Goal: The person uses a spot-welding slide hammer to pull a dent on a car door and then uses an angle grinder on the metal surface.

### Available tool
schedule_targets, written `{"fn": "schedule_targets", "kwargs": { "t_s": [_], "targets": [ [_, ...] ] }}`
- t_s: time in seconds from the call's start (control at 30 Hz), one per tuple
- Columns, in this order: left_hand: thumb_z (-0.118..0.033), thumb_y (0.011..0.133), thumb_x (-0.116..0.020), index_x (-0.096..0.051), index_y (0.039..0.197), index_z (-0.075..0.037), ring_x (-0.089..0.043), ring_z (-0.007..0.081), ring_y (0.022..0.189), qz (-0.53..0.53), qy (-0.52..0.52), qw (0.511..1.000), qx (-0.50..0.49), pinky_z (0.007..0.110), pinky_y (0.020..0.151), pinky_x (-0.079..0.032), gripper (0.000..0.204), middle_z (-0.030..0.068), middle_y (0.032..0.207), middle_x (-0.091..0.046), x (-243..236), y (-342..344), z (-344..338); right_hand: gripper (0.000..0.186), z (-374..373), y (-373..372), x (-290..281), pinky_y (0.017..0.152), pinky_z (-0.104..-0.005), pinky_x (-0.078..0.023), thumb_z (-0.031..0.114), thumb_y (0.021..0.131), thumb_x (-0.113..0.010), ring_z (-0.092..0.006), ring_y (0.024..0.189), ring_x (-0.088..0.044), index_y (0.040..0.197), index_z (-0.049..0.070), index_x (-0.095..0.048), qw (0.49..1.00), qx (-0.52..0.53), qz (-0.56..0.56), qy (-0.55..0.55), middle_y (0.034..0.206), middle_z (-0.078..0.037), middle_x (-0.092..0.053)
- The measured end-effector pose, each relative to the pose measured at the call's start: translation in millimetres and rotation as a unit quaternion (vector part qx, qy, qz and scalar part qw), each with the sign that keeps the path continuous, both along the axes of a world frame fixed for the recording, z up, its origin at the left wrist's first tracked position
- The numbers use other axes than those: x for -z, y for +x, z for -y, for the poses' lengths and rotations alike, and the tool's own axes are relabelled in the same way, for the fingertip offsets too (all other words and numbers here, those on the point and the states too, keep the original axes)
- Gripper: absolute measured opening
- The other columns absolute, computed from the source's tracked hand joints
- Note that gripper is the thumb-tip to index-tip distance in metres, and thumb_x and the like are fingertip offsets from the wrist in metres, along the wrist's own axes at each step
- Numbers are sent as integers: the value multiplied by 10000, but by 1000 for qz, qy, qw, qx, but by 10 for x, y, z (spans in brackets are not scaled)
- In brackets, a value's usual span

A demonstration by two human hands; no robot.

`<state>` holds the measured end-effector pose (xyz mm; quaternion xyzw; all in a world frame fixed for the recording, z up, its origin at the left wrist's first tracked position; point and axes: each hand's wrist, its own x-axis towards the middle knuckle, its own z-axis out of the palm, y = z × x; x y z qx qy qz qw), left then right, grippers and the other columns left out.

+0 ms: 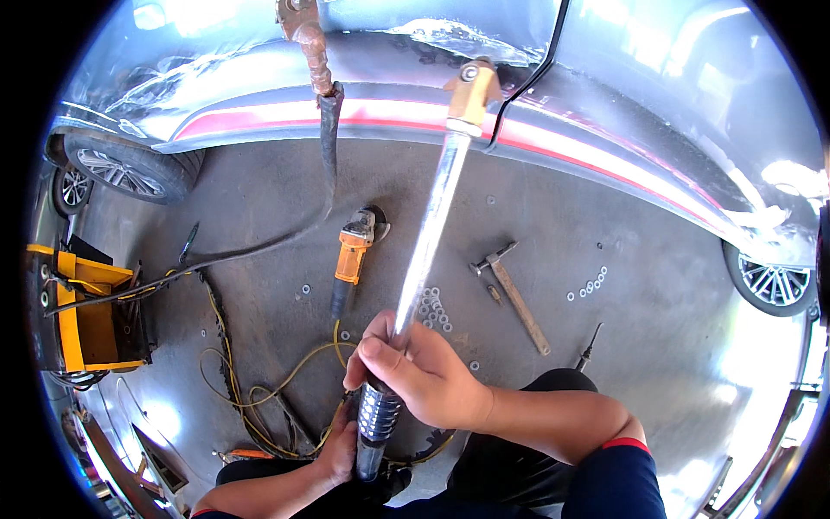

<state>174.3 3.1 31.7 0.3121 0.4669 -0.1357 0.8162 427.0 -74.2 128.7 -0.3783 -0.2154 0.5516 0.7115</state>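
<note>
A long metal tool (432, 225) with a brass-coloured head (471, 93) angles up toward the car's side (303, 130). My right hand (415, 372) is closed round its shiny shaft just above the black ridged grip (378, 411). My left hand (341, 441) holds the lower end of that grip, its fingers partly hidden behind it. The brass head appears in front of the dented, scuffed panel; I cannot tell whether they touch. A copper-coloured clamp (316, 60) on a thick black cable (328, 138) hangs at the panel, left of the tool.
On the floor lie an orange angle grinder (353, 246), a hammer (519, 307), several washers (432, 303), a small tool (588, 353) and tangled yellow cords (268, 389). A yellow-and-black machine (112, 342) stands at the left. The car's wheels (130, 173) show at both sides.
</note>
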Motion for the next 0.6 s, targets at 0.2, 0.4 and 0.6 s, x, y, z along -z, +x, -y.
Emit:
{"fn": "schedule_targets", "kwargs": {
  "t_s": [0.2, 0.4, 0.6],
  "targets": [
    [-206, 1028, -422, -104, 1574, -113, -588, 237, 1171, 27, 83, 996, -22, 393, 970, -512, 639, 141, 1379, -502, -23, -38, -5, 306, 14, 70, -4, 747, -255, -429, 392, 1079, -464, -87, 851, -567, 994, 100, -495, 1000, 8, 1, -20, 910, -65, -638],
    [-273, 1024, -472, -153, 1568, -100, -609, 211, 1108, 25, 105, 994, -1, 378, 923, -529, 654, 137, 1339, -529, -90, 62, -3, 324, 4, 112, -42, 737, -258, -431, 415, 1081, -448, -88, 854, -579, 978, 110, -483, 1000, 1, 19, -3, 911, -54, -636],
    [-295, 1021, -480, -157, 1564, -88, -641, 204, 1022, 13, 91, 995, 29, 354, 855, -550, 664, 130, 1262, -575, -149, 107, -51, 349, -12, 113, -28, 743, -261, -451, 445, 1071, -457, -103, 872, -603, 966, 112, -476, 1000, -6, 27, 1, 892, -52, -625]
  ]
}}
